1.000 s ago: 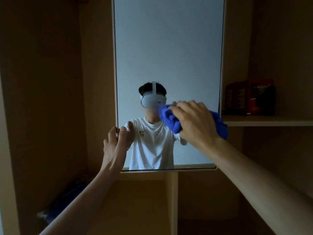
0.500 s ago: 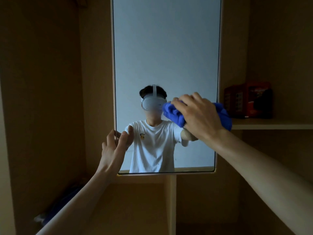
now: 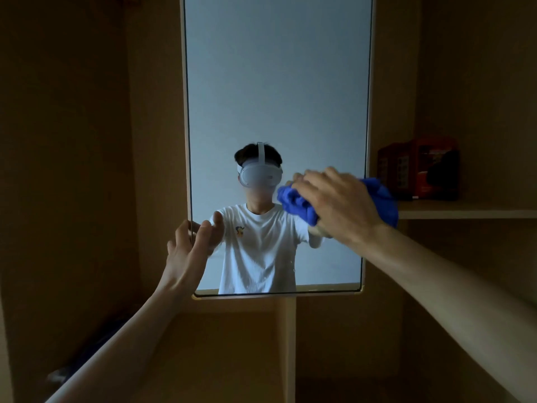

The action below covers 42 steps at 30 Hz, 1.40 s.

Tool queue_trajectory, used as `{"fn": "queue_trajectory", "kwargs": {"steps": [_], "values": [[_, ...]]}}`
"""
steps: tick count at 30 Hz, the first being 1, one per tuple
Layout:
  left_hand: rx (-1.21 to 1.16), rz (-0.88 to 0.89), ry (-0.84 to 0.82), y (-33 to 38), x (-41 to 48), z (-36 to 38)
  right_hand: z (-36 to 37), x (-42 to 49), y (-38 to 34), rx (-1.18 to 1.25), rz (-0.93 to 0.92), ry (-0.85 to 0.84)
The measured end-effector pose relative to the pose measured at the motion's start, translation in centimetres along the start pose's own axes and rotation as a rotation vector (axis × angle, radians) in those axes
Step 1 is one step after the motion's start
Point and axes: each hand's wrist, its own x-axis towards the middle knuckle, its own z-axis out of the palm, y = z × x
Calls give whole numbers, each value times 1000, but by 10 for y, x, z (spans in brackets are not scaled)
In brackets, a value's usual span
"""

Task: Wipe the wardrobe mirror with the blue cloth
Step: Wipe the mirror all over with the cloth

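A tall framed mirror hangs upright in the wooden wardrobe, filling the middle of the head view. My right hand presses a bunched blue cloth against the glass near the mirror's lower right side. The cloth sticks out to the left and right of my fingers. My left hand is at the mirror's lower left edge, fingers apart and curled over the frame. The glass reflects a person in a white T-shirt.
A wooden shelf on the right carries a red box. A vertical wooden divider runs down below the mirror. Something dark blue lies low in the left compartment.
My right hand has slid the blue cloth to the right across the glass, toward the mirror's right edge. My left hand has stayed at the left edge.
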Motion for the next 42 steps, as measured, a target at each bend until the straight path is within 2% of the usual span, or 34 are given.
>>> {"fn": "queue_trajectory", "kwargs": {"steps": [3, 8, 17, 19, 24, 27, 31, 34, 38, 42], "values": [[-5, 12, -14, 3, -1, -3, -13, 24, 17, -40, 95, 3], [-4, -16, -21, -18, 20, -1, 2, 2, 9, -10, 162, 11], [32, -23, -13, -36, 40, 4, 16, -60, -4, 31, 35, -75], [29, -14, -26, -34, 36, 1, 6, -49, 5, 26, 112, -77], [10, -16, -49, -22, 29, -3, -10, -28, 26, 87, 496, -6], [47, -45, -52, -19, 43, -8, -7, -27, 27, 109, 639, 27], [15, 153, -51, 12, 23, -19, -3, -27, 19, 59, 701, 28], [26, 204, -65, 22, 13, -18, 3, -19, 4, 29, 713, 24], [7, 210, -65, 17, 12, -17, 5, -7, -10, 90, 783, 31], [-18, 196, -88, 15, 12, -18, 3, 11, -37, 185, 734, 55]]}}
